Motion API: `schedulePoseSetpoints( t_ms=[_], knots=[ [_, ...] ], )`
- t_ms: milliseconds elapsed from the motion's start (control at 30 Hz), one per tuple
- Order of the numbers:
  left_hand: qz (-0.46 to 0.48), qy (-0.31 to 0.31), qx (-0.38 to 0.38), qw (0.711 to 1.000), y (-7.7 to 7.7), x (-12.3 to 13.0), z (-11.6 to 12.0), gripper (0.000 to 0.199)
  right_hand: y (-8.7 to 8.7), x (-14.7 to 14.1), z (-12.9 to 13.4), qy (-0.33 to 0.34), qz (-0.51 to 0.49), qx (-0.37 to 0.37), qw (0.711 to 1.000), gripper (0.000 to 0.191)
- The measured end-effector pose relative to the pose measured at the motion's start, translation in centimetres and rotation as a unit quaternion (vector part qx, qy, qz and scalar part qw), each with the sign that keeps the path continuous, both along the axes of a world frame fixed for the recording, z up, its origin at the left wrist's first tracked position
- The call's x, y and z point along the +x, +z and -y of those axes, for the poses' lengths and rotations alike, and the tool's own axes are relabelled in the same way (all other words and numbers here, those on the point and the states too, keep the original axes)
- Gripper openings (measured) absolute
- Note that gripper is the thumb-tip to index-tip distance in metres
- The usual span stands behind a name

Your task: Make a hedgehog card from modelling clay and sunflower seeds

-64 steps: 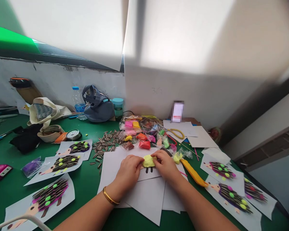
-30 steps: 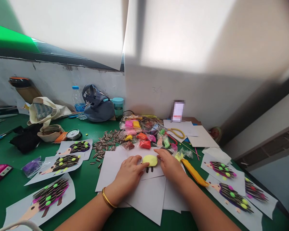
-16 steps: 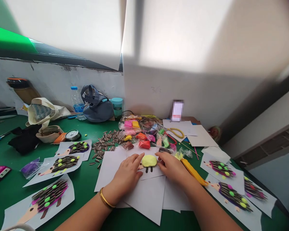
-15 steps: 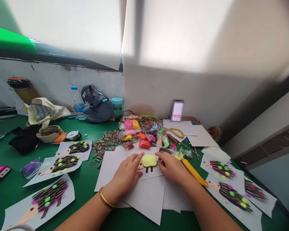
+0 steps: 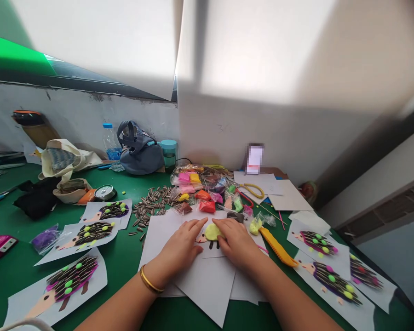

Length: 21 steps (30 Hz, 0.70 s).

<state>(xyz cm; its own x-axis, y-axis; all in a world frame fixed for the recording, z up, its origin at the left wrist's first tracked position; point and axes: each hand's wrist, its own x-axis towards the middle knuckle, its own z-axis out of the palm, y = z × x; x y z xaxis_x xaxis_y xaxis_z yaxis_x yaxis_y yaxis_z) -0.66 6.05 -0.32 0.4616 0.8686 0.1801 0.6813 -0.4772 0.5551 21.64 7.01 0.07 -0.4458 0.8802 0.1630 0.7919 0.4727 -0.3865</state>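
Observation:
A flattened yellow clay oval (image 5: 212, 232) lies on white paper (image 5: 207, 280), with a small pinkish face at its left end and two dark legs below. My left hand (image 5: 182, 243) rests on the paper left of the oval, fingers extended, holding nothing. My right hand (image 5: 236, 239) lies over the oval's right end, its fingers touching the clay and hiding part of it. A gold bracelet (image 5: 151, 279) circles my left wrist.
Sunflower seeds (image 5: 152, 204) and bagged coloured clay (image 5: 207, 207) lie beyond the paper. A yellow cutter (image 5: 279, 248) is at the right. Finished hedgehog pictures (image 5: 72, 285) lie on both sides. Scissors (image 5: 251, 188) and a phone (image 5: 255, 158) are farther back.
My right hand has moved left, from beside the yellow oval onto its right end. My left hand has hardly moved.

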Motion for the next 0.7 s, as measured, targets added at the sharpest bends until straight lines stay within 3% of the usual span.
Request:
schedulePoseSetpoints(
  t_ms=[700],
  knots=[
    [0.030, 0.007, -0.024, 0.999, -0.2, -0.2, -0.2, 0.084, 0.6, -1.1, 0.3, 0.023, 0.035, -0.004, 0.999, 0.041]
  ],
)
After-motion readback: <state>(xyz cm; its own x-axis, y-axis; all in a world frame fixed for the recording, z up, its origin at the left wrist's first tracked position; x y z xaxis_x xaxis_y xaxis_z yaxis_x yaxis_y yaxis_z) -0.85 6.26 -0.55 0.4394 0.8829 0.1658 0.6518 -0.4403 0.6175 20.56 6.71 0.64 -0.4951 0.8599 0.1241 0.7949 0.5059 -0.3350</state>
